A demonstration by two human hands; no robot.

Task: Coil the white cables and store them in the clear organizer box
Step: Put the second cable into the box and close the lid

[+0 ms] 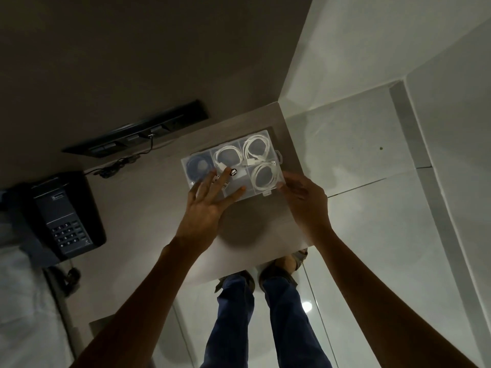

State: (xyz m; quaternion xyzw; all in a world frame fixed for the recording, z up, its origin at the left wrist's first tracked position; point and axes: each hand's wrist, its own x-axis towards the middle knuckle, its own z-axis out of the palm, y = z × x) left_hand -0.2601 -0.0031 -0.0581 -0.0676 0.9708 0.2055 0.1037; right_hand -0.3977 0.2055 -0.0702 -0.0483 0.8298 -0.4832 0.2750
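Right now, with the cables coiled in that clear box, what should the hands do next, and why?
Probably press the lid shut. The white cables already sit coiled in the clear organizer box, the left hand lies flat on its lid, and the right hand is at its front latch.

One view only, worn on the head, looking steeply down from standing height. Wide-angle, so walls and floor lines bend toward the edges. Aimed forward and down over the pale tabletop (255, 224), its far end meeting the wall. Both forearms reaching in from the near edge, left hand (206, 205) and right hand (307, 203) mid-frame, fairly close to the lens. Straight below, at the near edge, legs and feet on the tiled floor (372, 235). Telephone (62, 216) off at the left.
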